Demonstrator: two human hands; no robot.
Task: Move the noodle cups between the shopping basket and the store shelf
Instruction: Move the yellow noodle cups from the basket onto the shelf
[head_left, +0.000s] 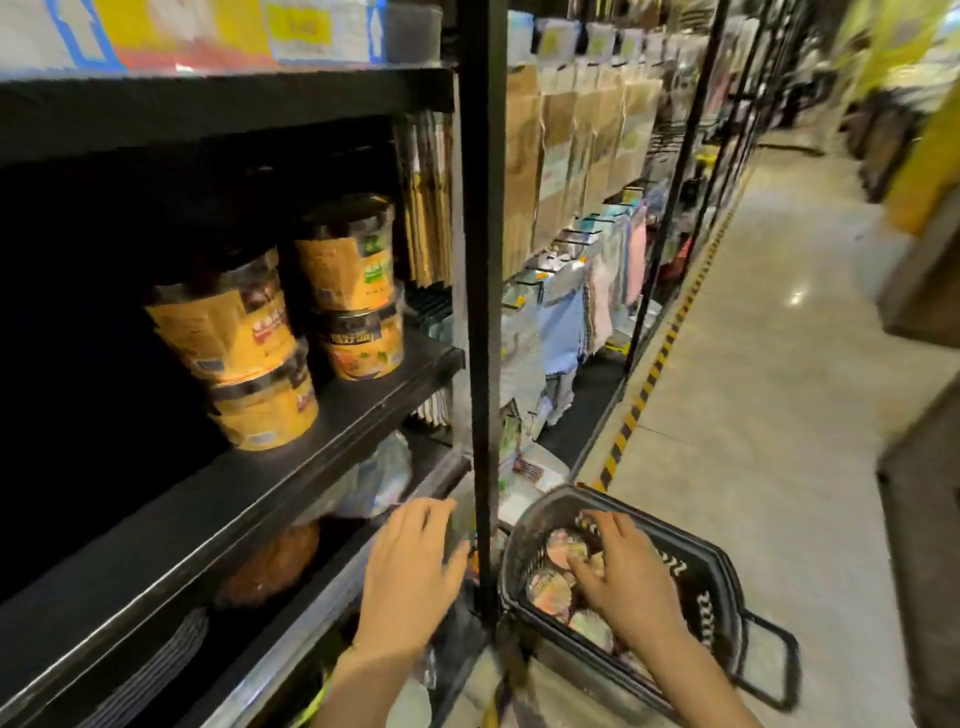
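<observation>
The basket (711, 566) on the floor holds cups (563, 548); the right hand (621, 577) curls onto one. The left hand (410, 566) hovers relaxed, empty. Four cups (249, 343) sit stacked near the shelf (291, 467) edge.

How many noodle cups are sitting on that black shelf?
4, in two stacks of two: the left stack's top cup on its bottom cup, the right stack's top cup on its bottom cup. More may hide in the dark behind.
</observation>
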